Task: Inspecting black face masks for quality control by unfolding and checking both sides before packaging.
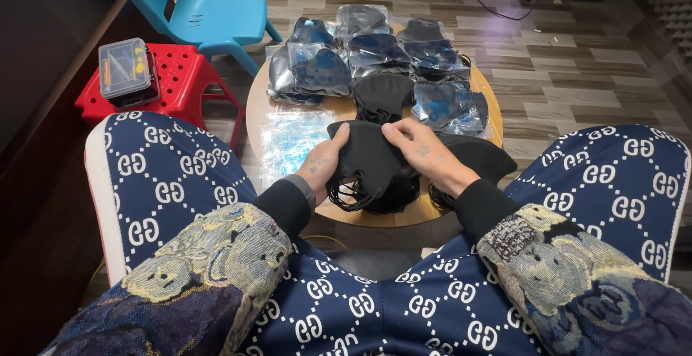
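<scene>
Black face mask pinched between 2 hands over a small round wooden table.

Left hand closed on the mask's left edge, thumb on top; right hand closed on its upper right edge, fingers curled over the soft, matte, folded fabric. Thin black ear loops dangling in a tangle just below the left hand. Under and right of the right hand, a loose heap of more black masks, same dull cloth. Left of the left hand, flat clear plastic sleeves, crinkled and bluish. Beyond both hands, glossy transparent packets of bagged masks, rectangular, stacked in overlapping rows. Far left, red perforated plastic stool bearing a clear-lidded compartment box; blue moulded chair behind it.
</scene>
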